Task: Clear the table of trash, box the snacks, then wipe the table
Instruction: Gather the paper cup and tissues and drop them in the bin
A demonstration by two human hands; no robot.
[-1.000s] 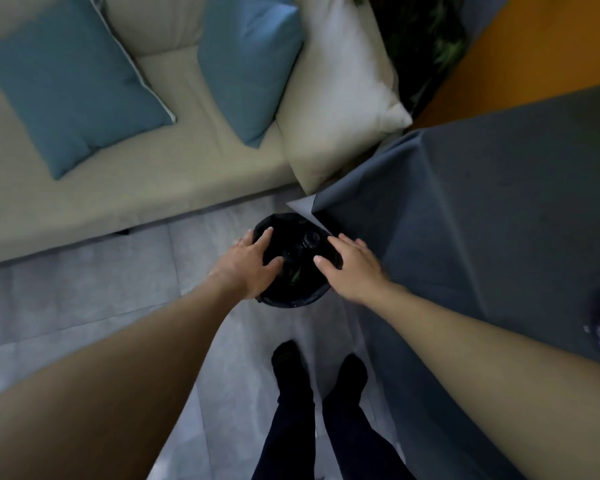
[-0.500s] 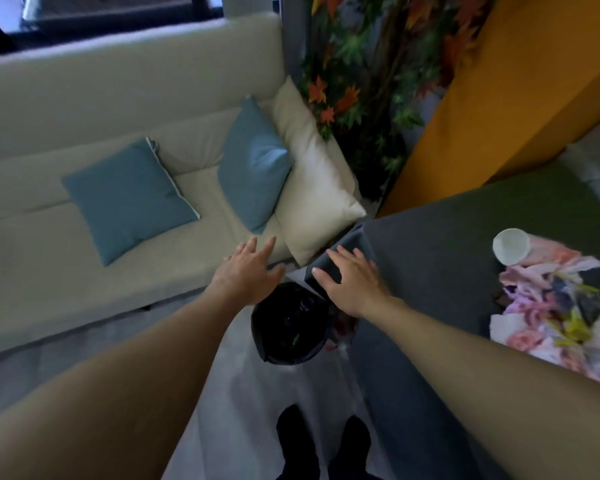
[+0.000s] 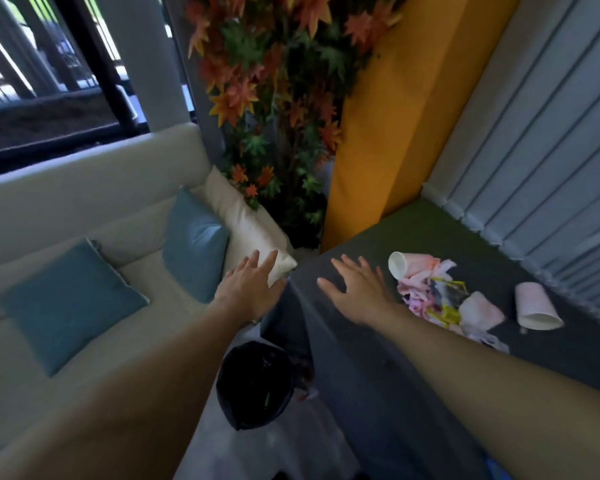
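My left hand [image 3: 250, 289] hovers with spread fingers over the table's left corner, holding nothing. My right hand [image 3: 359, 294] is spread flat above the grey tablecloth [image 3: 378, 375], also holding nothing. Just right of it lies a heap of crumpled pink and yellow wrappers [image 3: 437, 299] with a white paper cup [image 3: 397, 265] on its side at the far end. A second pink paper cup [image 3: 534, 308] lies tipped over further right. A black-lined trash bin [image 3: 253, 386] stands on the floor below the table corner, between my forearms.
A cream sofa [image 3: 84, 209] with two blue cushions [image 3: 70, 303] and a white pillow [image 3: 246, 226] runs along the left. An artificial plant [image 3: 274, 98] with orange leaves fills the corner beside a yellow panel [image 3: 395, 133]. Grey slatted blinds [image 3: 534, 150] border the table's far right.
My view has lifted from the bin to the table. Both hands rose away from the bin's rim and moved forward over the table corner, bringing the trash heap and cups into view.
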